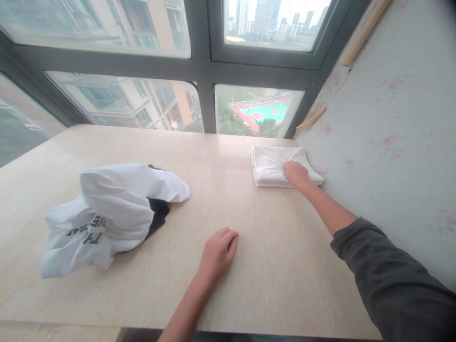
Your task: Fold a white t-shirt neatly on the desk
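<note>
At the back right, a stack of folded white cloth (270, 164) lies on the pale tabletop. My right hand (296, 174) is closed on the top layer, and creases run across the fabric toward the fingers. My left hand (220, 249) rests on the tabletop near the middle, its fingers curled in and nothing seen in them. Off to the left lies a crumpled white garment (117, 204) with dark lettering, partly folded over itself. Black fabric (158, 211) shows from beneath it. Neither hand touches this garment.
The beige tabletop (199, 161) reaches back to a dark-framed window (204, 71). A flower-patterned wall (384, 142) closes off the right side, close to my right arm and the white stack. The table's front edge runs along the bottom.
</note>
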Motion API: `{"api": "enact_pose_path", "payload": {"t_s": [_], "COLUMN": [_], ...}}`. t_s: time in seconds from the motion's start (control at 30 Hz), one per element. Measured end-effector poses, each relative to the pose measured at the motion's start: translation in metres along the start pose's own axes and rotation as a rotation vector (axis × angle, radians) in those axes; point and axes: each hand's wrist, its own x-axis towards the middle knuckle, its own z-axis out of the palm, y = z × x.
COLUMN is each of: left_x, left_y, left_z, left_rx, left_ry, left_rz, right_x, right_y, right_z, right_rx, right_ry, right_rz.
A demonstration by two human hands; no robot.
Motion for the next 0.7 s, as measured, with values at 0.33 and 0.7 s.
{"api": "enact_pose_path", "payload": {"t_s": [0.33, 0.7], "left_x": [0.001, 0.003], "left_y": [0.000, 0.001], "left_z": [-0.001, -0.001], "left_rx": [-0.022, -0.044], "left_ry": [0.012, 0.012], "left_rz": [-0.006, -0.018], "right_x": [-0.019, -0.056], "right_y": [-0.004, -0.047], "right_z": [-0.042, -0.215], "right_rx": [-0.030, 0.412], "right_ry": [0.031, 0.679], "right_rz": [0.061, -0.278]}}
